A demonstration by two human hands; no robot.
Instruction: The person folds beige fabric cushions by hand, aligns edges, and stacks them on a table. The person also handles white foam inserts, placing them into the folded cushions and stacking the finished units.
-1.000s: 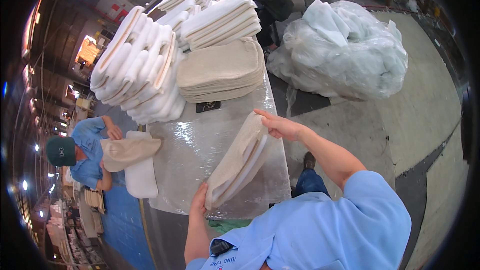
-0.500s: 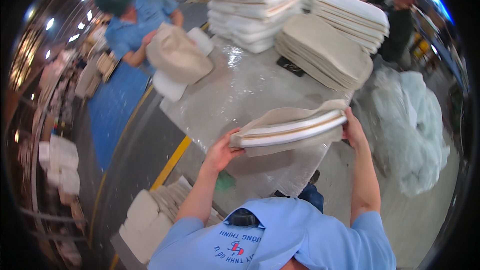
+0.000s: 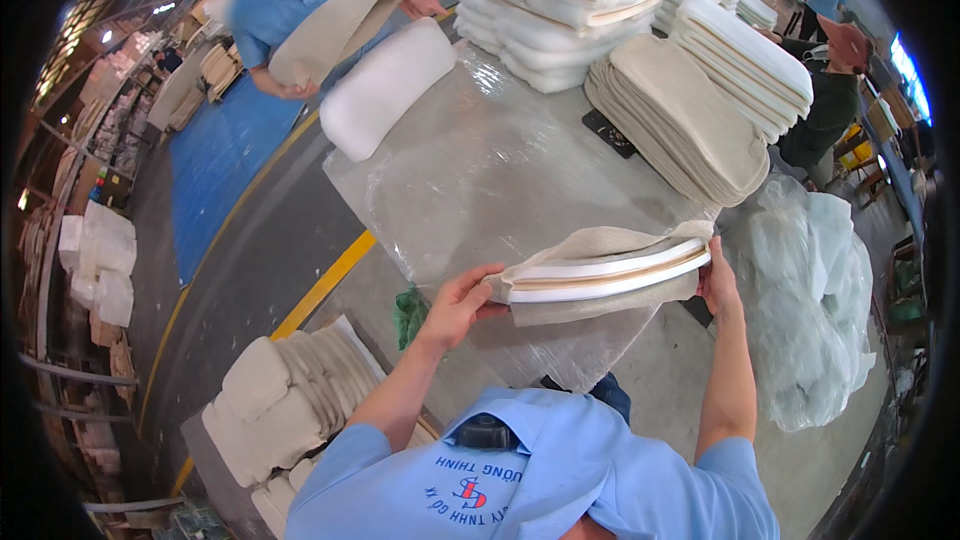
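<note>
Beige woven fabric is shaped into a long, open-sided cover (image 3: pixel 605 304), held at the lower centre of the frame over the near end of a grey table wrapped in clear plastic film (image 3: pixel 460 180). Inside its gaping side, a slim, curved pad of white padding with a tan middle layer (image 3: pixel 612 274) can be seen. The cover's left end is gripped by the left hand (image 3: pixel 457 308), with the thumb above, the fingers below and only the fabric's thickness between them. The right end is grasped by the right hand (image 3: pixel 720 280), which is closed around the edge; some of its fingers are hidden. For good work, both ends are probably best held level, with the pad pressed fully into the corners and the two fabric edges drawn evenly over it, so that no bunching is left. Too hard a pull at one end could let the pad be skewed or folded.
</note>
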